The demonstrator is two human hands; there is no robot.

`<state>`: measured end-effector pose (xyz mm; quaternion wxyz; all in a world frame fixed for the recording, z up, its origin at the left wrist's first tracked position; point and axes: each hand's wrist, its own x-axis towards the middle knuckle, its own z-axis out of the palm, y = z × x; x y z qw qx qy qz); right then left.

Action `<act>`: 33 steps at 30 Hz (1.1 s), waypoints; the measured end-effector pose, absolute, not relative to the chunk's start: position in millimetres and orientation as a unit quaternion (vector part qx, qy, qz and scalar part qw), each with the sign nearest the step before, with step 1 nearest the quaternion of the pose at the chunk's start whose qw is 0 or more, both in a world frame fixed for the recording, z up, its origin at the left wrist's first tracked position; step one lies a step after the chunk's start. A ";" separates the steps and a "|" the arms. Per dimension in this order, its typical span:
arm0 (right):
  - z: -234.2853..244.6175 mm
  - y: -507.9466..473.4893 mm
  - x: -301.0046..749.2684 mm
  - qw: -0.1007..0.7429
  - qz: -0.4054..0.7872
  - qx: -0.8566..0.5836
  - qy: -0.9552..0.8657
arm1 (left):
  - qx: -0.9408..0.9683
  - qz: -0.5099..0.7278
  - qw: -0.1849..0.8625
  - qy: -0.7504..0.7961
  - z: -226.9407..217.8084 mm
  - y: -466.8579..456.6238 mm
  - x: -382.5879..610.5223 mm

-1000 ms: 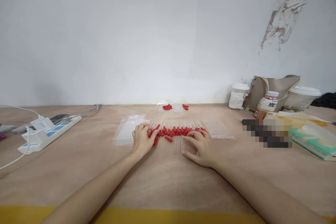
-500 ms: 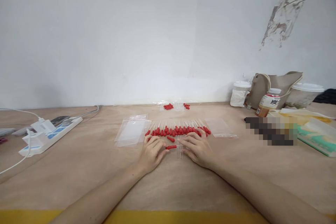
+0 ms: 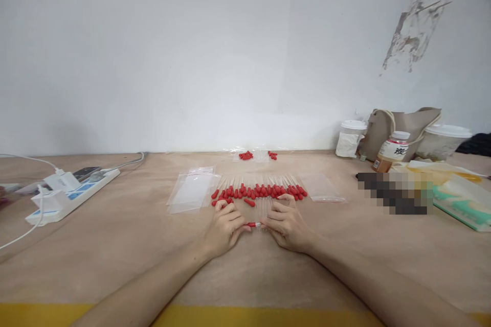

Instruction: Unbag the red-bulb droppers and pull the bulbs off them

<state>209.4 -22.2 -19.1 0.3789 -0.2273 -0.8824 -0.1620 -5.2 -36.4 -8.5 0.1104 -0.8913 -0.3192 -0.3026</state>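
Note:
My left hand (image 3: 229, 226) pinches a red rubber dropper bulb (image 3: 251, 225) between thumb and fingers. Opposite it, my right hand (image 3: 287, 222) grips a clear glass dropper tube (image 3: 258, 224), whose end meets the bulb's mouth; most of this tube is hidden by my fingers. Several bare glass tubes (image 3: 263, 206) lie side by side just beyond, partly behind my right fingers. One loose red bulb (image 3: 249, 202) lies above my hands. Farther back stretches a row of droppers with red bulbs (image 3: 264, 190), their clear tips pointing to the wall.
Clear plastic bags lie left (image 3: 194, 189) and right (image 3: 322, 187) of the row. More red bulbs (image 3: 246, 155) sit near the wall on plastic. A power strip (image 3: 72, 196) with cables is at left; a bottle (image 3: 391, 152), lidded cups and a grey bag (image 3: 408, 120) stand at right.
Both hands have come slightly nearer to me and closed toward each other. The bulb and a glass tube now meet end to end, nearer than the other tubes.

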 end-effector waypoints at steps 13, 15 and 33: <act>-19.2 -24.6 227.5 0.372 -0.149 -0.252 -0.881 | -0.895 -0.299 0.123 -0.308 -7.2 -40.9 -12.9; -19.2 -21.9 236.0 0.375 -0.134 -0.303 -0.866 | -0.888 -0.305 0.105 -0.327 -8.1 -42.0 -19.1; -17.4 -14.6 241.8 0.328 -0.124 -0.502 -0.791 | -0.882 -0.161 0.184 -0.403 11.3 15.7 13.2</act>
